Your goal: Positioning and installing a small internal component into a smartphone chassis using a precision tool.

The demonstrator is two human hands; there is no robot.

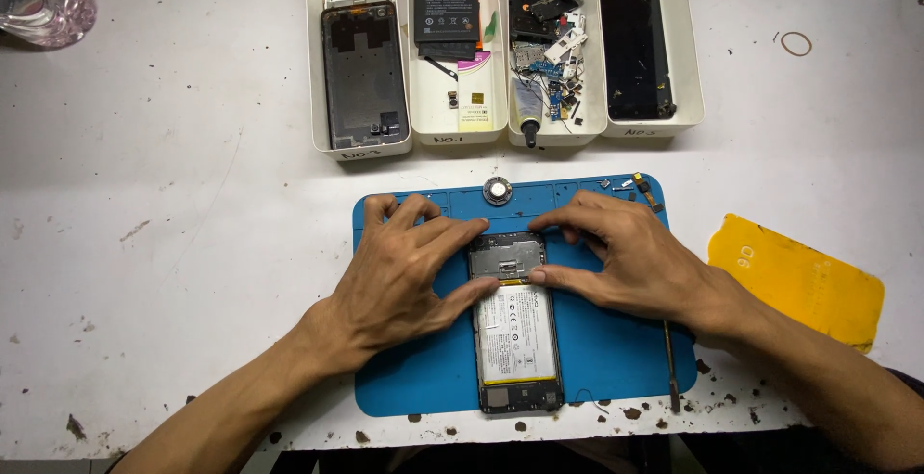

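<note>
I see two bare forearms entering from the bottom edge of my view, with no sleeves, gloves, watch or rings on either. My left hand (399, 267) and right hand (630, 257) both show short, trimmed fingernails and lean fingers with pronounced knuckles. Tendons and veins stand out along both wrists.

Matt blue rubbery mat (597, 339), smooth; opened phone (515, 330) shows a glossy white battery label and dull grey metal shield; the white bench (173, 195) looks scuffed, stained.
</note>
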